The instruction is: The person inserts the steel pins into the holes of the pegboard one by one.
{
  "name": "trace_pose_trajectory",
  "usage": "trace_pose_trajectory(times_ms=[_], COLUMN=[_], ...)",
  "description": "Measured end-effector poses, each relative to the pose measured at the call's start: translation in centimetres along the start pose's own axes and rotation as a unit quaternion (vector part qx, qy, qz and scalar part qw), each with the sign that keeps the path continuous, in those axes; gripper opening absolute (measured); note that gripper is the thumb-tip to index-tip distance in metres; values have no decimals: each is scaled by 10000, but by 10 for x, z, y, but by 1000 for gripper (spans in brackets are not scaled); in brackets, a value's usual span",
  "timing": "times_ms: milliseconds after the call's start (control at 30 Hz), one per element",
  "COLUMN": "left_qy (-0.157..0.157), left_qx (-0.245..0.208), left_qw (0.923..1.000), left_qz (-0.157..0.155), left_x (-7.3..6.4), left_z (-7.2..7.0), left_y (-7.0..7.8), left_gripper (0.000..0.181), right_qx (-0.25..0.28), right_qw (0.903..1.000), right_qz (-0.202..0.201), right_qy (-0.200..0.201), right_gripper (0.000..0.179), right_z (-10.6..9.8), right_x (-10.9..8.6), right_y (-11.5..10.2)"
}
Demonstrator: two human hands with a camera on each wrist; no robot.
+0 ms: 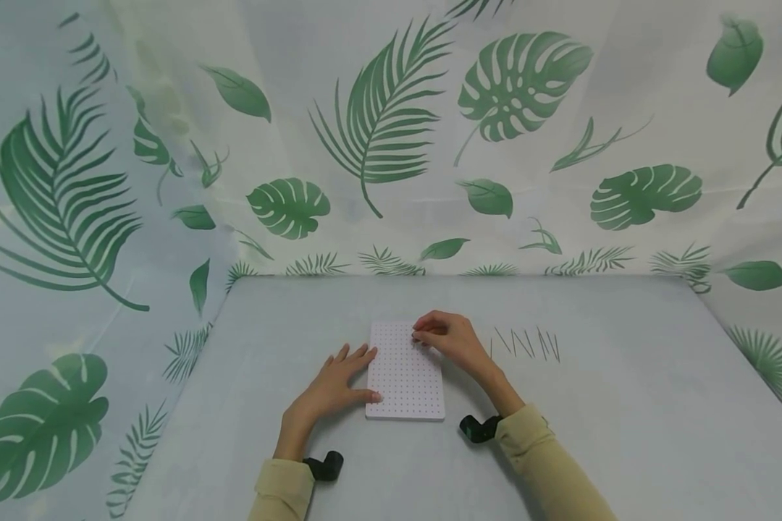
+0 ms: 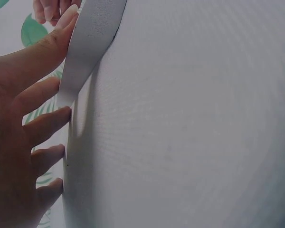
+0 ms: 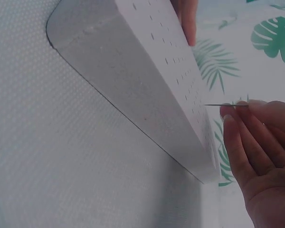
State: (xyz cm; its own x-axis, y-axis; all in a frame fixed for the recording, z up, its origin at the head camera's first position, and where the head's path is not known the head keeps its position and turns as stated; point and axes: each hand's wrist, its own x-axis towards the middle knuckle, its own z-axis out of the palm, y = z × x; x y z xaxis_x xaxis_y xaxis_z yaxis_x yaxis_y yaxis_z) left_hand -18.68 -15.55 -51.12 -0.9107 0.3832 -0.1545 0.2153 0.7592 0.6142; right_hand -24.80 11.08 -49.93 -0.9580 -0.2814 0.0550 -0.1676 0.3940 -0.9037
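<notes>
A white rectangular board point(image 1: 404, 391) with a grid of small holes lies flat on the table. Along its left edge rests my left hand point(image 1: 331, 387), fingers spread and fairly straight, the thumb on the top face near the lower left corner. Over the upper right part of the board is my right hand point(image 1: 452, 344). Between thumb and fingertips it pinches a thin needle point(image 3: 216, 105); in the right wrist view the point is aimed at the holed face. Whether the tip touches a hole, I cannot tell. Several similar needles point(image 1: 528, 344) lie right of that hand.
The pale table point(image 1: 625, 405) reaches back to a hanging curtain point(image 1: 423, 224) with green leaf prints, which also runs down both sides. Small black cameras are worn on the left wrist point(image 1: 326, 467) and the right wrist point(image 1: 478, 429).
</notes>
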Motion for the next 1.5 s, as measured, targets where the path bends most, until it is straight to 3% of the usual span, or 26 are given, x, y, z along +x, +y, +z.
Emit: trace_pose_trajectory(times_ms=[633, 1167, 1500], left_qy=[35, 34, 57], left_qx=[-52, -59, -149], left_qw=[10000, 10000, 9999], left_qz=[71, 31, -36], left_x=[-1, -3, -3], left_z=[2, 1, 0], left_y=[-1, 0, 2], left_gripper=[86, 87, 86], right_qx=[-179, 38, -454], right_qw=[9997, 9997, 9986], right_qz=[-184, -202, -275], right_qy=[-9, 91, 43], right_gripper=[11, 14, 10], right_z=[3, 4, 8], right_x=[-2, -2, -3], right_y=[-1, 4, 7])
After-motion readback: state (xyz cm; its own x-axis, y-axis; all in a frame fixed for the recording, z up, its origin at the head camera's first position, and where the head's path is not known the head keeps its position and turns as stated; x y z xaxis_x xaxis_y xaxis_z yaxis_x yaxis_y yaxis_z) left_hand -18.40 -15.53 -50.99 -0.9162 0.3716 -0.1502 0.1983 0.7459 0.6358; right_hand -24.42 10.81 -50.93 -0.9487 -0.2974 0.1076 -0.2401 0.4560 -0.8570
